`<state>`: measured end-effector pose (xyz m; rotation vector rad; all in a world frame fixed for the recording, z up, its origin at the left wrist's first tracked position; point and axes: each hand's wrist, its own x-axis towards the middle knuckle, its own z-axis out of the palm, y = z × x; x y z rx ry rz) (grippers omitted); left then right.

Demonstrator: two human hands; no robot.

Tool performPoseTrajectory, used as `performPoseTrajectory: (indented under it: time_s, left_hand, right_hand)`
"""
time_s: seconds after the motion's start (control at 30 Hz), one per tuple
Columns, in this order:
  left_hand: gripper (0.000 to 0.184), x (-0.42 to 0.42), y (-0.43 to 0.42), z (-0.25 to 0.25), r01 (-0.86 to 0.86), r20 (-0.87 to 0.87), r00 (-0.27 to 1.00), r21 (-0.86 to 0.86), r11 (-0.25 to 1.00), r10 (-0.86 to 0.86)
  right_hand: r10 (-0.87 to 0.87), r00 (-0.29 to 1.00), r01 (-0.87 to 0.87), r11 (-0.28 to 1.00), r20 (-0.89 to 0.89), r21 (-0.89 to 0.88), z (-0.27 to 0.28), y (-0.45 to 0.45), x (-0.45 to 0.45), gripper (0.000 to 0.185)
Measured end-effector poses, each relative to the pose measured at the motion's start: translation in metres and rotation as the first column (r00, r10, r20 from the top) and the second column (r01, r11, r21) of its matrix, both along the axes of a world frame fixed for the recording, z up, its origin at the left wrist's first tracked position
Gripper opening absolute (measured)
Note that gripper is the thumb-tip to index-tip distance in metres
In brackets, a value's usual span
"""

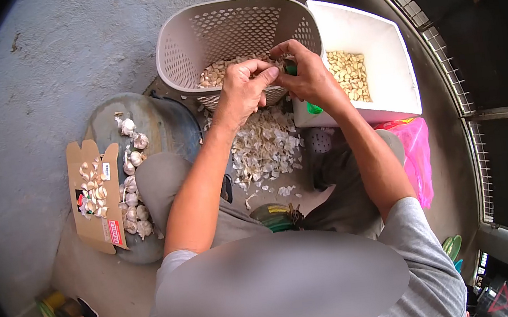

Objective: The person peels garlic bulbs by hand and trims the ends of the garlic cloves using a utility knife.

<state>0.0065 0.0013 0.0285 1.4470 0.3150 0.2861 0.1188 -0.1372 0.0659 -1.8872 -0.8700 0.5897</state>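
Note:
Both hands meet above the front rim of a beige plastic basket (pixel 173 54), which holds unpeeled garlic cloves (pixel 218 73). My left hand (pixel 244 91) is closed, thumb and fingers pinched together; what lies between them is too small and hidden to make out. Beside it, my right hand (pixel 308 76) is curled with its fingertips near the left thumb. A green object (pixel 290 68) shows between its thumb and forefinger, mostly covered by the hand. To the right, peeled garlic cloves (pixel 350 74) lie in a white foam box (pixel 386 72). Garlic skins (pixel 265 144) are heaped on the floor below my hands.
At left, whole garlic bulbs (pixel 131 192) rest on a round grey-blue surface (pixel 109 116). A cardboard piece (pixel 108 176) there carries loose cloves (pixel 94 189). A pink plastic bag (pixel 415 157) stands right of my knee. A textured wall (pixel 82 46) rises behind.

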Motion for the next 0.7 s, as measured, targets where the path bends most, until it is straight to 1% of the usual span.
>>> performPoseTrajectory:
  time_s: [0.03,0.1,0.13,0.2,0.23,0.3,0.33,0.4,0.43,0.5,0.6,0.63,0.7]
  left_hand:
    - [0.022,0.001,0.001,-0.004,-0.005,-0.003,1.0,-0.103,0.995,0.004]
    - [0.018,0.002,0.006,-0.009,-0.017,-0.009,1.0,-0.304,0.952,0.015]
    - [0.017,0.002,0.006,-0.01,-0.028,-0.009,1.0,-0.354,0.935,0.026]
    - [0.017,0.001,0.006,-0.01,-0.048,-0.011,0.999,-0.45,0.892,0.048]
    - [0.017,0.001,0.006,-0.013,-0.054,0.004,0.998,-0.467,0.883,0.063]
    - [0.018,0.002,0.003,-0.016,-0.061,0.034,0.995,-0.5,0.864,0.09]
    - [0.018,0.002,0.0,-0.015,-0.092,0.026,0.993,-0.453,0.887,0.116]
    - [0.018,0.002,-0.006,-0.013,-0.154,0.016,0.985,-0.354,0.923,0.17]
    - [0.018,0.002,-0.006,-0.014,-0.139,0.034,0.986,-0.37,0.918,0.163]
    - [0.019,0.003,-0.005,-0.015,-0.109,0.069,0.986,-0.401,0.91,0.149]
    - [0.02,0.002,-0.002,-0.016,-0.038,0.109,0.987,-0.548,0.835,0.116]
    - [0.019,0.002,-0.002,-0.015,-0.039,0.101,0.988,-0.564,0.825,0.116]
    - [0.019,0.003,-0.001,-0.015,-0.045,0.084,0.99,-0.594,0.803,0.117]
  right_hand:
    - [-0.002,0.999,0.003,0.999,0.04,-0.034,0.001,0.001,0.0,0.049]
    - [0.039,0.997,-0.039,0.999,0.071,-0.004,-0.001,0.001,0.0,0.045]
    - [0.061,0.994,-0.062,0.998,0.088,0.011,-0.002,0.002,-0.001,0.043]
    - [0.059,0.996,-0.065,0.993,0.069,0.095,-0.01,0.004,-0.002,0.039]
    - [0.058,0.997,-0.065,0.988,0.059,0.137,-0.012,0.005,-0.002,0.037]
    - [0.055,0.997,-0.046,0.99,-0.061,0.131,-0.009,0.004,-0.001,0.034]
    - [0.052,0.991,-0.036,0.991,-0.121,0.128,-0.008,0.004,-0.001,0.033]
    - [0.026,0.987,-0.001,0.988,-0.156,0.156,-0.013,0.005,0.0,0.031]
    - [0.015,0.985,0.015,0.985,-0.173,0.17,-0.015,0.006,0.0,0.029]
    - [0.046,0.97,0.007,0.975,-0.237,0.221,-0.015,0.005,0.002,0.025]
    - [0.067,0.945,0.031,0.957,-0.321,0.289,-0.008,0.003,0.002,0.021]
    - [0.07,0.935,0.044,0.95,-0.347,0.309,-0.005,0.002,0.002,0.02]
    - [0.066,0.955,0.03,0.949,-0.29,0.315,-0.01,0.002,0.004,0.018]
